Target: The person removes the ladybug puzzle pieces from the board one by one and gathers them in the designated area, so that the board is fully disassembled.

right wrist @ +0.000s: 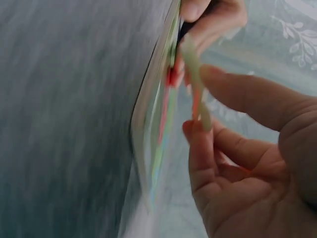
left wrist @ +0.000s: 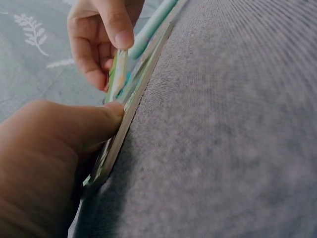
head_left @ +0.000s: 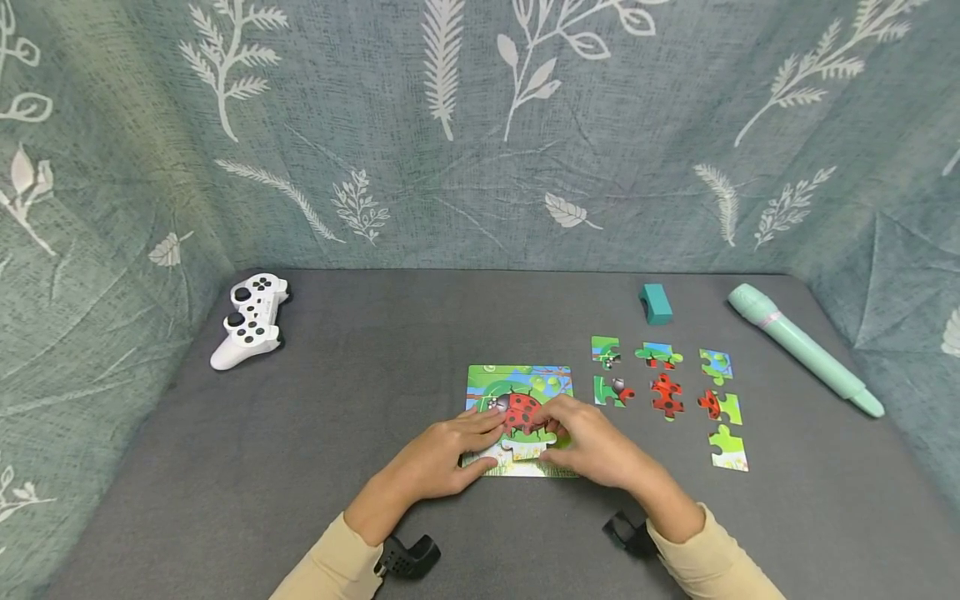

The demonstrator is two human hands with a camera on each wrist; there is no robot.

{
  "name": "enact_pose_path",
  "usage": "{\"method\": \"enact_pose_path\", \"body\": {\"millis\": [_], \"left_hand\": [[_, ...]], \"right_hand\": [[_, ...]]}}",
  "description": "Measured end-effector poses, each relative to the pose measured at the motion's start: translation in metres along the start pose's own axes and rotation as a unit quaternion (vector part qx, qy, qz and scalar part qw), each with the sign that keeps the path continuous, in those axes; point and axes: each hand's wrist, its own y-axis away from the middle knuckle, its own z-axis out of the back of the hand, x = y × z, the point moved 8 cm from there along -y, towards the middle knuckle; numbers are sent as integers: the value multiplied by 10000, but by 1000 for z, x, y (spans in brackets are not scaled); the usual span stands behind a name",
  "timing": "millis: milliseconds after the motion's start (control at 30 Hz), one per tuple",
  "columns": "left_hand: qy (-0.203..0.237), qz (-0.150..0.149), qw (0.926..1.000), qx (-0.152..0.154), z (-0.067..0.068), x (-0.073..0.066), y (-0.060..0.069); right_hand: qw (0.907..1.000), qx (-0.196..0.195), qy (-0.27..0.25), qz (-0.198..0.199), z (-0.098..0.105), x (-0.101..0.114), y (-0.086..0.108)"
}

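A ladybug puzzle board lies on the dark cloth in front of the person. My left hand rests on its left part with the fingers extended, and the thumb presses near the board's edge in the left wrist view. Over the lower middle of the board, my right hand pinches a puzzle piece with green and white on it. In the right wrist view this piece stands tilted between thumb and fingers, raised off the board. The right hand covers part of the board's right side.
Several loose puzzle pieces lie to the right of the board. Behind them are a teal block and a long mint-green wand-like object. A white game controller lies at the far left. A patterned curtain hangs behind.
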Motion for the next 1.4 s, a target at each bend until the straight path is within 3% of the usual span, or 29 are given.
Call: {"method": "enact_pose_path", "body": {"millis": [200,433,900,1400], "left_hand": [[18,-16,9999,-102,0,2,2],[50,-56,9998,-191,-1,2,4],[154,-69,9996,-222,1,2,4],[240,-75,9996,-160,3,6,3]], "right_hand": [[9996,-115,-70,-261,15,-16,13],[9963,-398,-214,-727,41,-46,44],[9914,-1013,-142,-811,86,-91,111],[9892,-1106,463,-848,91,-100,119]]}}
